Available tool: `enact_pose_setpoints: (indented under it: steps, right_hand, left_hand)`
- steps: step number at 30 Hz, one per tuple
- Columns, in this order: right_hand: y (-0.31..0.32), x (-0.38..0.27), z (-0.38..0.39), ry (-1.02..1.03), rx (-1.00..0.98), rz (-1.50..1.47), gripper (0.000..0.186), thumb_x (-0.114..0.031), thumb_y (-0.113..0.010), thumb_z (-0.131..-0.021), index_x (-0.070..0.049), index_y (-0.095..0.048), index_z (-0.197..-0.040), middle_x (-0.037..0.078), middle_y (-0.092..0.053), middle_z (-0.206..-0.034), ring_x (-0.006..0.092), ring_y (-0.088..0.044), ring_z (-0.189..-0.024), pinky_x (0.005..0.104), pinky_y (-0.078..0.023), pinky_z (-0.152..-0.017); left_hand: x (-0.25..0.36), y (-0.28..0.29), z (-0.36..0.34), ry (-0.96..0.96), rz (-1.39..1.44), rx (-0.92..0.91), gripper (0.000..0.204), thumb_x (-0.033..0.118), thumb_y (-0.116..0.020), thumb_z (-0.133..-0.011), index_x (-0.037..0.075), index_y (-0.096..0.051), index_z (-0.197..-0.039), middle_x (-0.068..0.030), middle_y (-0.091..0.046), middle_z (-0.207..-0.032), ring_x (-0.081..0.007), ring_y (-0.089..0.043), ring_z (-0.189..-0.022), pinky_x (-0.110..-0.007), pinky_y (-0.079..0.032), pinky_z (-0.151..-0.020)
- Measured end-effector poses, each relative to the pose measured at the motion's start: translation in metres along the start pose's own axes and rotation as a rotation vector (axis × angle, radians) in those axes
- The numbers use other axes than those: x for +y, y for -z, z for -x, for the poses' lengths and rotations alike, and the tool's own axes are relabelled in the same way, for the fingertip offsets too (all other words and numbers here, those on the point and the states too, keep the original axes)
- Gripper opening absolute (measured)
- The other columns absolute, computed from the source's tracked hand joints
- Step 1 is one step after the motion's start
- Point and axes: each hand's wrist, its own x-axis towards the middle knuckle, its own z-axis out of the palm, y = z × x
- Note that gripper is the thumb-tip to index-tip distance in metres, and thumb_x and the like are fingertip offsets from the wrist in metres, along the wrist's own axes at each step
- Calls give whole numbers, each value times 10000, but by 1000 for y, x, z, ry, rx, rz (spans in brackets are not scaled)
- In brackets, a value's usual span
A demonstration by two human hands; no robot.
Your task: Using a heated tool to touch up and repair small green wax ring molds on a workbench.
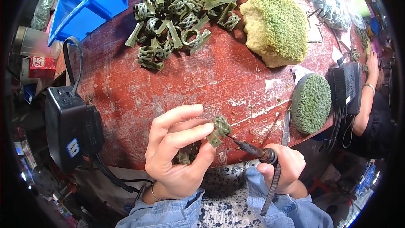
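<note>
My left hand (176, 152) pinches a small olive-green woven piece (220, 128) between thumb and fingers, with another green piece (184, 156) partly hidden in its palm. My right hand (284, 169) is closed around a dark hot-tip pen tool (257, 151), like a soldering iron, whose thin tip touches or nearly touches the pinched piece. A narrow grey strip (270, 194) hangs down past my right hand; whether I grip it is unclear. To the right, an oval green sponge (312, 103) lies near the edge of the worn red table (177, 93).
A heap of green woven pieces (168, 25), a rough yellow-green sponge (276, 25) and a blue bin (88, 4) occupy the back. Black corded devices (63, 126) (344, 84) stand left and right. Plastic bags (325, 0) lie back right. Another person's arm (366, 105) is at far right.
</note>
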Motion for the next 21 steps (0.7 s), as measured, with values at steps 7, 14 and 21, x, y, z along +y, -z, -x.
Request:
enact_pose_setpoints:
  steps: [7,14,21]
  right_hand:
    - [-1,-2,-2,-16,-20,32,444,-399,-693,-663,17,-565,-751,23,-480,-539,151,-468,-420,252,-369,-390]
    - [0,-4,-3,-28,-18,42,433,-404,-683,-675,6,-562,-739,19,-481,-535,151,-466,-415,253,-370,-389]
    - [-1,1,1,-37,32,-57,429,-398,-683,-681,10,-563,-741,31,-486,-524,161,-481,-407,258,-384,-390]
  left_hand:
    - [-1,0,1,-22,-39,2,309,-110,-629,-586,8,-611,-871,-185,-504,-1036,-219,-623,-779,-260,-497,-643]
    - [1,-1,-1,-28,-58,-7,303,-99,-639,-586,11,-613,-868,-176,-505,-1023,-217,-624,-773,-268,-494,-665]
    - [1,-1,3,8,-70,7,309,-98,-648,-576,20,-619,-861,-168,-510,-1015,-202,-618,-761,-269,-483,-676]
